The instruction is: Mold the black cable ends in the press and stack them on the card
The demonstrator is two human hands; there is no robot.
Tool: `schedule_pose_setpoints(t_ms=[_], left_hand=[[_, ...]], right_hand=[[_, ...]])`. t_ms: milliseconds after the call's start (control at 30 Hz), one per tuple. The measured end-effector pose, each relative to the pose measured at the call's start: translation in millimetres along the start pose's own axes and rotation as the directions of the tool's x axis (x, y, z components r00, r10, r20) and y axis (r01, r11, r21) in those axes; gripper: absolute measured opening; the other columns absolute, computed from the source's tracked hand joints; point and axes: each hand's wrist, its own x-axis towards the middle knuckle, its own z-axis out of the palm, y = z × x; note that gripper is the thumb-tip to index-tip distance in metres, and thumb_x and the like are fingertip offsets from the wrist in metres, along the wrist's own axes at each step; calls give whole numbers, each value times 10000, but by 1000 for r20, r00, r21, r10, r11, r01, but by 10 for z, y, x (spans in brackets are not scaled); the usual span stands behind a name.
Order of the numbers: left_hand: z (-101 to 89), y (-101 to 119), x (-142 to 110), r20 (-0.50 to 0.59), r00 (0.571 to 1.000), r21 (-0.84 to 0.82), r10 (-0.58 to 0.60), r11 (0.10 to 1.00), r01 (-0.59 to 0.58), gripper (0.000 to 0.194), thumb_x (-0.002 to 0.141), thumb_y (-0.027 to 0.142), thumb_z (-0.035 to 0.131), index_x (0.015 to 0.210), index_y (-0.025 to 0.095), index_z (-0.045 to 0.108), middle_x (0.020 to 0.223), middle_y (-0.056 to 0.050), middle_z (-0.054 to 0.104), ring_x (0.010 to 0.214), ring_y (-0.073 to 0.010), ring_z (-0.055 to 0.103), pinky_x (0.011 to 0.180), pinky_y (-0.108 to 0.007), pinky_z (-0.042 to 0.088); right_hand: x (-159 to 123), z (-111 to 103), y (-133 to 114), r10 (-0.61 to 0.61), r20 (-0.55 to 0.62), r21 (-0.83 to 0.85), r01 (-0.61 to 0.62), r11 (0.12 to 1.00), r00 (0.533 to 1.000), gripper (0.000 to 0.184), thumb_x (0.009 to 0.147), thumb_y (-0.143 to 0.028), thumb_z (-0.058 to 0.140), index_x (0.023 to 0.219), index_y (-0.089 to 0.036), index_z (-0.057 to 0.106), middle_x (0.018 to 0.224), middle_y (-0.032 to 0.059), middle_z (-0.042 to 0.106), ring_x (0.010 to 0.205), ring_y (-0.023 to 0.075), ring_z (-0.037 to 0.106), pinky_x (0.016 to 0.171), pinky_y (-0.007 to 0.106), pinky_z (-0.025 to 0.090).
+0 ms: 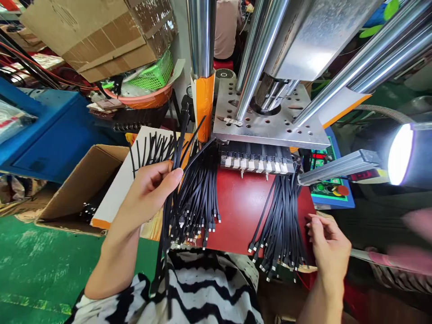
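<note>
My left hand [153,191] is closed around a few flat black USB cables [166,234]; their ends stick up above the fingers and hang down past my lap. Just beside it, a thick bunch of similar cables [199,193] fans over the left of the red work surface [236,202], metal plugs toward me. My right hand [329,245] is at the surface's right edge, fingers curled and thumb against the index finger; whatever they may hold is hidden. A second cable bunch [281,220] lies left of that hand. Between the bunches, a mold with white slots [258,163] sits under the press plate [270,130].
Steel press columns [201,40] rise in front of me. At the right stand a lit lamp [401,154] and a control panel [329,175] with buttons. An open cardboard box [77,189] is on the left. A blurred hand [418,229] shows at the far right edge.
</note>
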Motion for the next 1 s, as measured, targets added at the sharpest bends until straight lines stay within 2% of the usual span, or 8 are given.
schedule_pose_setpoints(t_ms=[100, 200, 300, 400, 467, 533, 733, 1000], left_hand=[[117, -142, 122, 27, 999, 94, -31, 995, 28, 401, 987, 497, 521, 696, 248, 403, 601, 68, 363, 507, -112, 356, 488, -244, 283], [372, -460, 331, 111, 990, 399, -87, 916, 36, 398, 1028, 414, 443, 674, 255, 357, 573, 67, 361, 510, -128, 436, 523, -253, 326], [600, -714, 465, 143, 984, 564, -110, 826, 11, 349, 999, 315, 545, 671, 240, 452, 568, 42, 474, 564, -163, 540, 572, -278, 344], [653, -767, 477, 126, 988, 641, -92, 767, -10, 169, 1026, 320, 583, 970, 192, 678, 687, -2, 659, 682, -212, 664, 647, -296, 405], [611, -734, 459, 102, 991, 696, -88, 718, -8, 264, 1069, 344, 548, 1222, 180, 688, 787, -34, 744, 792, -246, 735, 729, -311, 457], [562, -708, 445, 60, 993, 753, -99, 658, 20, 343, 1092, 364, 519, 1317, 154, 670, 883, -88, 792, 909, -294, 774, 798, -340, 490], [601, -821, 478, 63, 982, 846, -177, 531, 41, 395, 1049, 440, 606, 1146, 76, 725, 1008, -241, 812, 986, -412, 790, 764, -390, 508], [520, -902, 602, 124, 980, 813, -156, 582, -10, 313, 1060, 295, 518, 803, 199, 668, 799, -114, 774, 813, -283, 760, 692, -333, 414]], right_hand=[[-3, 8, -28, 17, -8, 6, -17, 1000, 1000, 607, 802, -732, 724, 1019, -168, 781, 780, 73, 717, 646, 195, 588, 555, 316, 411], [1, 14, -55, 14, -12, 10, -14, 1000, 1000, 573, 776, -724, 741, 977, -189, 780, 781, 85, 722, 638, 210, 601, 544, 333, 416], [4, 10, -65, 18, -5, -3, -18, 1000, 1000, 551, 771, -717, 746, 962, -202, 785, 789, 98, 729, 644, 225, 614, 546, 349, 426], [2, 3, -64, 24, 0, -13, -24, 1000, 1000, 615, 767, -753, 735, 985, -181, 788, 782, 92, 728, 639, 211, 602, 560, 340, 432], [0, 1, -66, 32, -3, -12, -32, 999, 999, 670, 756, -785, 730, 996, -162, 789, 770, 83, 721, 629, 197, 588, 559, 328, 428], [-2, 4, -75, 47, -7, -13, -47, 999, 999, 706, 741, -809, 729, 996, -154, 790, 767, 79, 719, 626, 192, 580, 554, 321, 421], [-6, 19, -109, 70, -8, -13, -70, 997, 997, 732, 722, -826, 721, 997, -152, 791, 785, 82, 725, 655, 198, 592, 569, 317, 432], [-3, 21, -109, 44, -5, -7, -44, 999, 999, 695, 734, -805, 726, 970, -154, 788, 796, 91, 731, 656, 199, 593, 569, 318, 427]])
